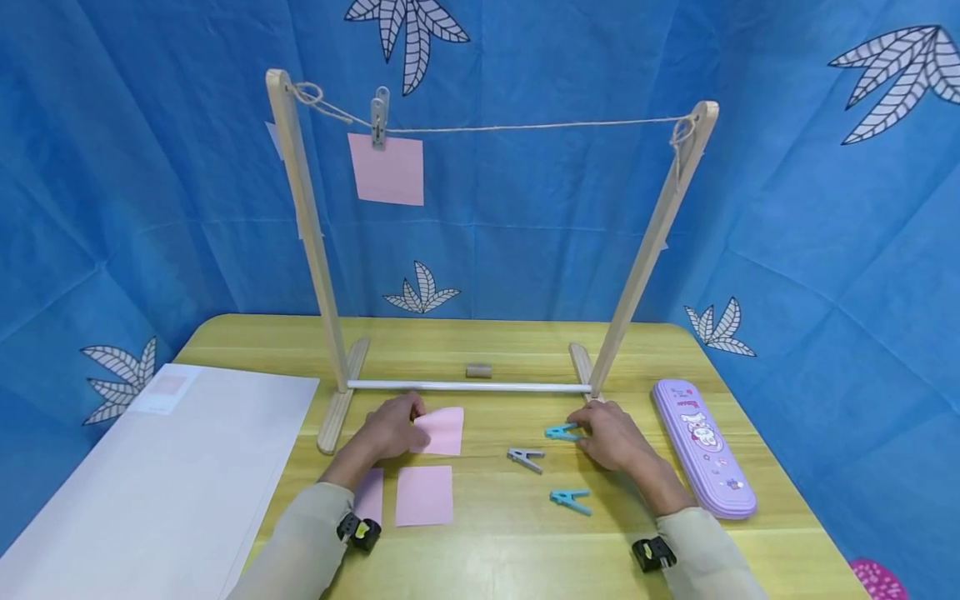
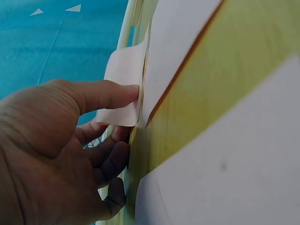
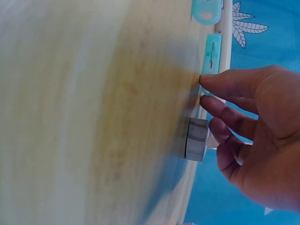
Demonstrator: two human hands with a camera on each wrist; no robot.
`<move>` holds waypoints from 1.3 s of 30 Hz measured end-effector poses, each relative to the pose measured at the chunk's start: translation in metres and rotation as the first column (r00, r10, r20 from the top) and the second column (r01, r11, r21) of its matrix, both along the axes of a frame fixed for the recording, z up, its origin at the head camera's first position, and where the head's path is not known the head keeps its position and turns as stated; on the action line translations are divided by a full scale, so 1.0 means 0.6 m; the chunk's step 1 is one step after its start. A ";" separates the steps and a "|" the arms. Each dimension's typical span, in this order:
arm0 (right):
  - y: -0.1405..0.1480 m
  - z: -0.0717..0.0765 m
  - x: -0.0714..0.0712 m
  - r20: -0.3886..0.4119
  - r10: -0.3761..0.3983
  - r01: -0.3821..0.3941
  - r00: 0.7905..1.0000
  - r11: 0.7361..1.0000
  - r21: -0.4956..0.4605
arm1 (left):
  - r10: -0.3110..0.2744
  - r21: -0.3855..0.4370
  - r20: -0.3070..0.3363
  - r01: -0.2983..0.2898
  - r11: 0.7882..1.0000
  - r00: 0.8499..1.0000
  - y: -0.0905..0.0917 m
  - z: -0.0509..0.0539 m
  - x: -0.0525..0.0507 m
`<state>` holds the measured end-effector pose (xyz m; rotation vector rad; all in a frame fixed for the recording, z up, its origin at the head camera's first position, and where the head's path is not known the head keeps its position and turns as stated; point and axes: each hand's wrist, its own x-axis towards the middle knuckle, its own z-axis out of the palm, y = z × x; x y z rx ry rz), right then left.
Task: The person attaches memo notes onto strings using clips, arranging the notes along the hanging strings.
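the left forearm (image 1: 300,542) partly hides a pink paper square (image 1: 369,497); the head view crops the white sheet (image 1: 150,500); lettering (image 1: 687,405) on the lilac pencil case (image 1: 697,471) is unreadably small.

I stood beside what looked like a curtained-off craft corner; whether it was in a home or a school, I could not tell. Patterned blue cloth (image 1: 540,250) hung across the top and down both sides. A wood-grain table (image 1: 487,562) filled the lower middle, with large white paper (image 1: 165,475) at lower left and a lilac pencil case (image 1: 705,454) at right.
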<state>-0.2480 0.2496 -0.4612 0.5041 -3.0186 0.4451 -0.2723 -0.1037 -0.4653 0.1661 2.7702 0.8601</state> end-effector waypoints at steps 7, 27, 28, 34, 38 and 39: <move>-0.001 0.000 0.001 0.006 -0.013 0.014 1.000 1.000 -0.014 | 0.013 0.012 0.000 -0.013 1.000 1.000 0.001 -0.002 0.002; -0.004 0.029 -0.012 -0.012 -0.085 0.077 0.996 0.948 -0.308 | 0.070 0.238 -0.161 -0.030 0.971 0.985 0.005 0.040 0.015; -0.005 0.032 -0.012 -0.021 -0.085 0.074 0.996 0.946 -0.316 | 0.075 0.251 -0.171 -0.031 0.967 0.982 0.005 0.043 0.016; -0.013 0.050 -0.015 -0.072 -0.086 0.052 0.994 0.920 -0.387 | 0.113 0.293 -0.229 -0.042 0.955 0.967 0.007 0.056 0.019; -0.022 0.067 -0.014 -0.075 -0.109 0.063 0.991 0.890 -0.451 | 0.117 0.302 -0.281 -0.028 0.953 0.952 0.006 0.063 0.021; -0.024 0.071 -0.013 -0.076 -0.112 0.063 0.991 0.883 -0.465 | 0.119 0.302 -0.292 -0.027 0.953 0.949 0.006 0.066 0.022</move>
